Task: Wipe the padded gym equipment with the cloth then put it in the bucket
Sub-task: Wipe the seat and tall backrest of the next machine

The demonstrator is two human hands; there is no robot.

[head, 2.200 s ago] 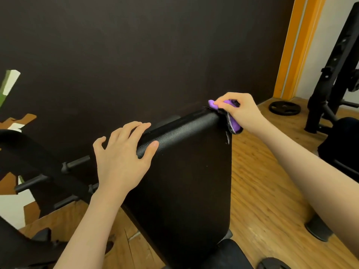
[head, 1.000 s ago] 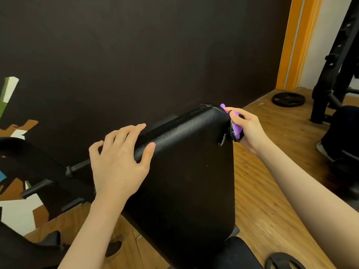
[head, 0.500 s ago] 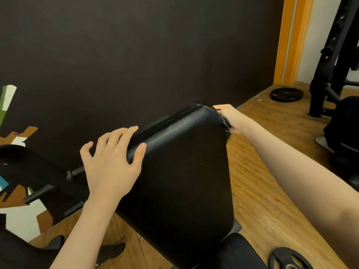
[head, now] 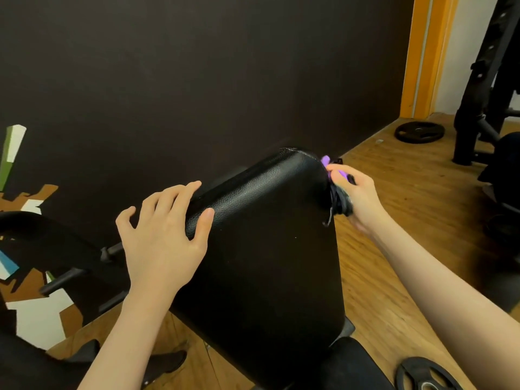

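A black padded bench backrest (head: 261,249) stands tilted in the middle of the view. My left hand (head: 163,235) rests over its upper left edge, fingers spread and thumb on the front face. My right hand (head: 356,197) grips a purple cloth (head: 326,161) bunched against the pad's right side edge, just below the top corner. Most of the cloth is hidden in my fingers. No bucket is in view.
A dark wall (head: 197,80) rises close behind the bench. Black weight plates lie on the wooden floor at the far right (head: 419,132) and near bottom right (head: 425,374). A black rack (head: 484,88) stands at the right, and dark machine bars (head: 64,277) at the left.
My right hand has come back out from behind the pad's top corner to its right side edge, so the purple cloth shows again. My left hand stays on the top edge.
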